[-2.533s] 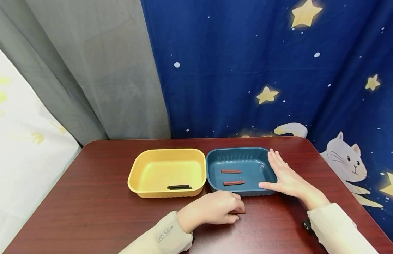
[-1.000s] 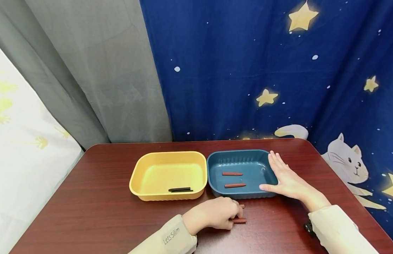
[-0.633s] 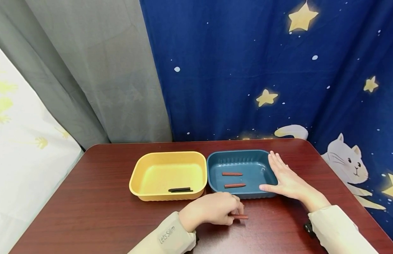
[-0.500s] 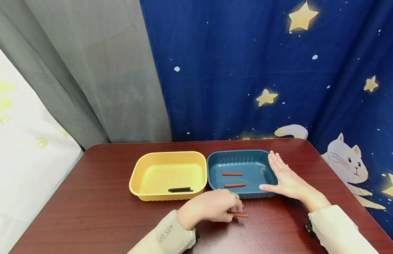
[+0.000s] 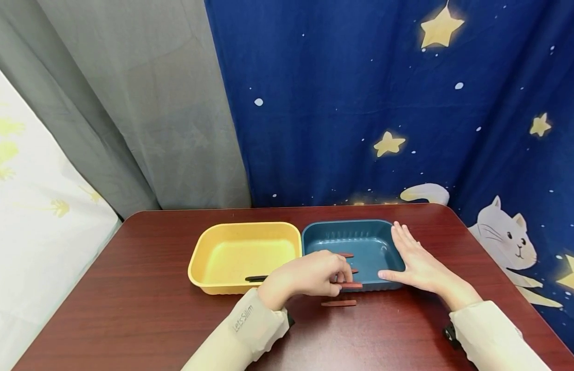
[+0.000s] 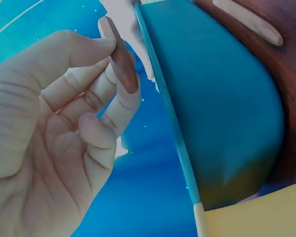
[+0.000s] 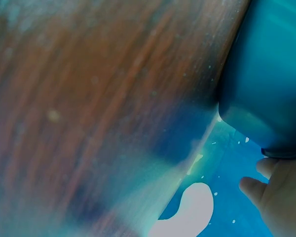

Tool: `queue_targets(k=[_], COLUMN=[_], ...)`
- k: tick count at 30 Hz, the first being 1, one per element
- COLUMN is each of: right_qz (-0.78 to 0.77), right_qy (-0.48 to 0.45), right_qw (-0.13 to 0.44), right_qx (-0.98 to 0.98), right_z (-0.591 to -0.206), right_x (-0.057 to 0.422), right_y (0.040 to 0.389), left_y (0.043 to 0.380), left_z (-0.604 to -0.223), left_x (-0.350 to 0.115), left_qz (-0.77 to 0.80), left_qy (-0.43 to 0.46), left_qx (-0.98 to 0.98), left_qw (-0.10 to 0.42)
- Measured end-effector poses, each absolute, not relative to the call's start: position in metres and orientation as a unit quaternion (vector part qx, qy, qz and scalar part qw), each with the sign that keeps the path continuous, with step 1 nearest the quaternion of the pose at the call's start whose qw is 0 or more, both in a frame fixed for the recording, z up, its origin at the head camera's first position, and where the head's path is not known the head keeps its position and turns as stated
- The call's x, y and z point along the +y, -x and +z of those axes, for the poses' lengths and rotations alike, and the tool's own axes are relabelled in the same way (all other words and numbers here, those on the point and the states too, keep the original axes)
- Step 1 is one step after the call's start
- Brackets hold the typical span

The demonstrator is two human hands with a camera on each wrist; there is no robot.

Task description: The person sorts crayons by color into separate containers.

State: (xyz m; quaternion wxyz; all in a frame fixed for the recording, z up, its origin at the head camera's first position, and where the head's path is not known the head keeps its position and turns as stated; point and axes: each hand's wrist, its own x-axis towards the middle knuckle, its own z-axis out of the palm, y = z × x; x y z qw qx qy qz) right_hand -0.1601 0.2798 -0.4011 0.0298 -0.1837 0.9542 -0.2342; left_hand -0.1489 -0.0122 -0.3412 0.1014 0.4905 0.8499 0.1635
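Observation:
My left hand (image 5: 312, 273) pinches a reddish-brown crayon (image 6: 119, 57) between thumb and fingertips, over the front rim of the blue bin (image 5: 348, 222). Two more such crayons lie inside that bin, partly covered by this hand; the tip of one crayon (image 5: 346, 254) shows. Another crayon (image 5: 339, 303) rests on the table just in front of the bin. Fingers straight and spread, my right hand (image 5: 419, 263) lies along the bin's right rim. In the right wrist view, only part of the right hand (image 7: 281, 197) shows, beside the bin's wall.
A yellow bin (image 5: 250, 224) stands to the left against the blue one, with a black crayon (image 5: 256, 279) partly hidden behind my left wrist. Both bins are on a dark red wooden table (image 5: 143, 288). Curtains hang behind it.
My left hand has picked up one of the crayons from the table and carried it up to the bin's front rim. The crayon left on the table now shows fully. The right hand stays put.

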Motion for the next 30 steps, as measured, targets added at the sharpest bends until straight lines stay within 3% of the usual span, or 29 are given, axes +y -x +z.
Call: queue_targets(k=[9,30], right_qz=[-0.236,-0.238], right_qy=[0.187,0.187], right_qw=[0.029,0.03], right_qx=[0.953,0.953], right_z=[-0.399,-0.4], right_x=[0.279,0.279], right_y=[0.161,0.16], left_y=[0.169,0.199], left_z=[-0.354,-0.381], left_x=[-0.01,0.001], left_qz=[0.214,0.204], left_qy=[-0.458,-0.386], left_qx=[0.854,0.895], left_qw=[0.123,0.095])
